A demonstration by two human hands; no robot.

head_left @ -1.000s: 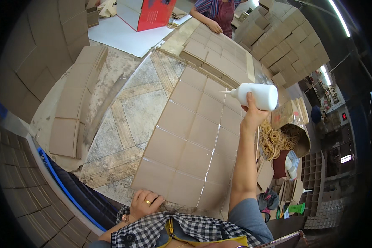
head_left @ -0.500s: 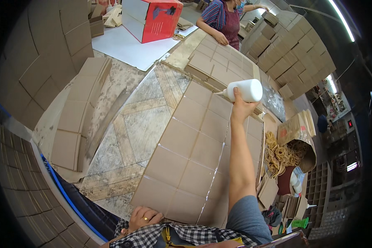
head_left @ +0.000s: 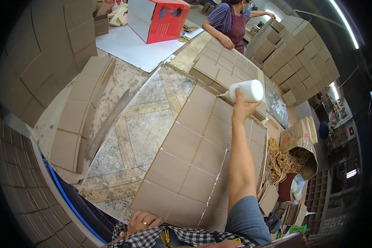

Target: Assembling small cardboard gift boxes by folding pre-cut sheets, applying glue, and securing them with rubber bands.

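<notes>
My right hand is stretched out over the table and grips a white squeeze bottle, tipped on its side with the nozzle pointing left over flat brown cardboard sheets. The sheets lie side by side in overlapping rows, with shiny wet lines along their edges. My left hand, with a ring on one finger, rests at the near edge of the sheets close to my body, fingers curled and holding nothing.
A marbled table top shows left of the sheets. Stacks of cardboard lie at the left, more at the back right. A red and white box stands far back. A person in a striped shirt works opposite. A bag of rubber bands sits right.
My right hand has carried the white bottle farther away along the sheets toward the far end. My left hand has stayed at the near edge.
</notes>
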